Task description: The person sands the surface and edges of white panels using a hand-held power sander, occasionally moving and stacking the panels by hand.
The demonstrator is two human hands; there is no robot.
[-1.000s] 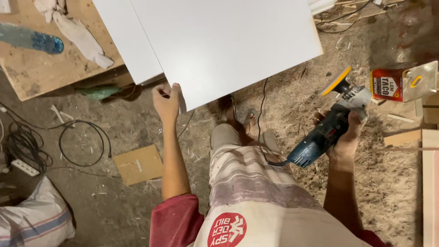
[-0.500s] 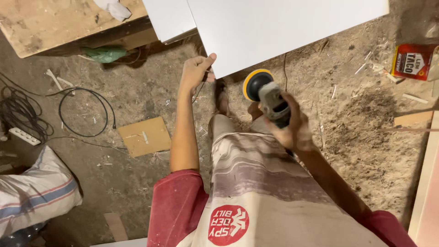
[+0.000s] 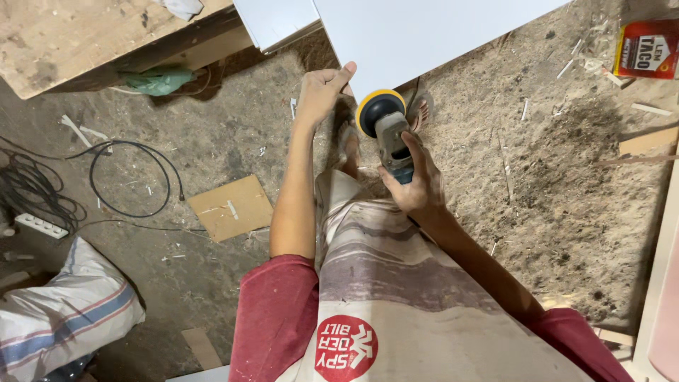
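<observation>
The right hand (image 3: 417, 185) clenches the body of a sander (image 3: 389, 127), its grip closed around the tool, with the yellow-rimmed pad now right at the lower edge of the white panel (image 3: 424, 35). Half a second ago the pad sat a little below that edge; a second ago the tool was out to the right. The left hand (image 3: 322, 92) keeps its grip pinched on the panel's corner. A tan cardboard piece (image 3: 230, 207) lies on the sawdust floor (image 3: 566, 184).

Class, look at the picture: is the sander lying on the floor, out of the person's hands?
No, the right hand grips the sander against the white panel's edge.
</observation>
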